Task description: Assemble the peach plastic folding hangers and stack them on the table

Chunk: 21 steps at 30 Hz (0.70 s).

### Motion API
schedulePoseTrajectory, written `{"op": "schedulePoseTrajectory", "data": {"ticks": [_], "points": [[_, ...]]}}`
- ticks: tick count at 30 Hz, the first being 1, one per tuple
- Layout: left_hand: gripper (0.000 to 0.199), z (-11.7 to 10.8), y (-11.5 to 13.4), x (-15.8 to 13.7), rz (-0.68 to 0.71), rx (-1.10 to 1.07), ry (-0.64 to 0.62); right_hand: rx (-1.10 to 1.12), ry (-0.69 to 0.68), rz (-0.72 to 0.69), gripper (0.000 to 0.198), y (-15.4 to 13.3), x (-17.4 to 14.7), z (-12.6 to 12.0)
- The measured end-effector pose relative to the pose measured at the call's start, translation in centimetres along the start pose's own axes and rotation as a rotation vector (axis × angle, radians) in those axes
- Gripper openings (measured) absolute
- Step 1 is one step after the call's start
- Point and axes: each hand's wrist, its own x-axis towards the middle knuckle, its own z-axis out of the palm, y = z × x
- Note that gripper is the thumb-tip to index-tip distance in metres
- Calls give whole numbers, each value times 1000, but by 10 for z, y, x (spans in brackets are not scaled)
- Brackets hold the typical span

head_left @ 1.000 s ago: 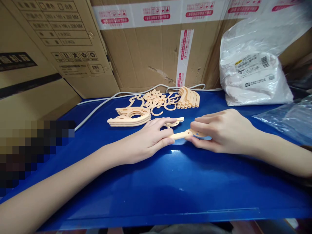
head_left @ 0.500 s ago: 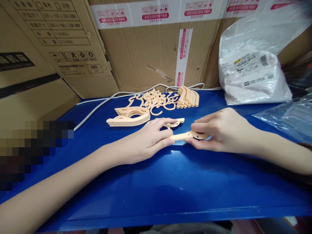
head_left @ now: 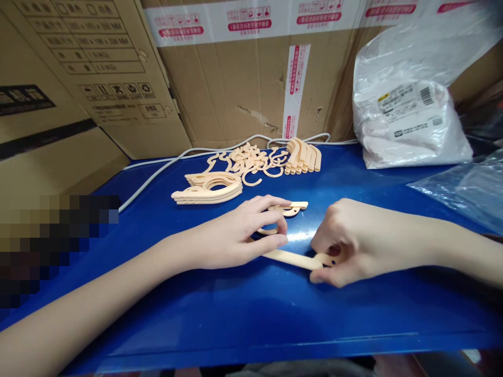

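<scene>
A cream plastic piece with folding-hanger arms (head_left: 293,258) lies low over the blue table, partly hidden by my hands. My right hand (head_left: 349,248) is closed round its right end, thumb below and fingers curled; a small hole shows at the joint there. My left hand (head_left: 251,230) hovers over the other end with fingers apart. Its long finger reaches the far arm (head_left: 301,205), and its thumb is above the near arm; I cannot tell whether it touches. A curved hook (head_left: 268,231) shows under the left fingers.
Behind my left hand lie stacked hanger arms (head_left: 208,196), a heap of loose hooks (head_left: 251,159) and a row of curved pieces (head_left: 302,157). A white cable (head_left: 157,170) runs along the cardboard boxes (head_left: 236,78). A white plastic bag (head_left: 412,120) stands at right beside clear film (head_left: 467,188).
My right hand has come nearer to me, swinging the near arm's right end down. The left fingers have loosened from that arm, and the far arm has shifted slightly right and nearer.
</scene>
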Motion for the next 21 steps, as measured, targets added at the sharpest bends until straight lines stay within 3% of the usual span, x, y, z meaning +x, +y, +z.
{"op": "schedulePoseTrajectory", "data": {"ticks": [6, 15, 21], "points": [[21, 1, -6, 2, 38, -14, 6, 44, -28, -39, 59, -7, 0, 5], [29, 7, -16, 6, 52, 22, 227, -22, 175, -183, 47, 0, 9, 14], [27, 9, -10, 7, 50, 171, 264, -225, 349, -232, 39, -1, 8, 11]]}}
